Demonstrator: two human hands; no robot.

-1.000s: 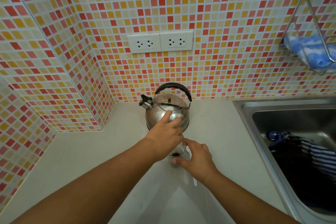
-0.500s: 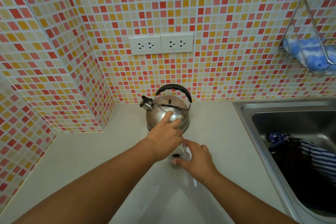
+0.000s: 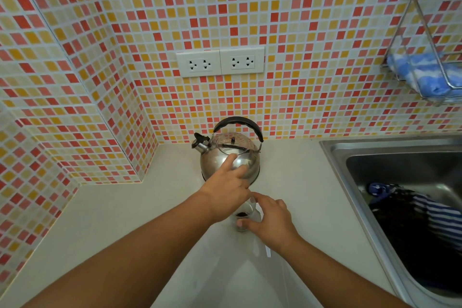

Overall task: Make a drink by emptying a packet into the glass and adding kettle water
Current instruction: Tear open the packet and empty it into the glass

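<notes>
A shiny steel kettle (image 3: 226, 157) with a black handle and a capped spout stands on the counter by the tiled back wall. My left hand (image 3: 226, 192) reaches forward, its spread fingertips resting on the kettle's front without gripping it. Just in front of the kettle stands a small clear glass (image 3: 246, 210) with dark powder at its bottom, partly hidden under my left hand. My right hand (image 3: 272, 222) wraps the glass, thumb on the near side and index finger at the far rim. No packet can be made out.
The pale counter (image 3: 125, 220) runs to tiled walls at the left and back. A steel sink (image 3: 350, 157) at the right holds dark and striped cloth. A wire rack (image 3: 425, 32) with a blue cloth hangs upper right. A small white strip (image 3: 268, 251) lies by my right wrist.
</notes>
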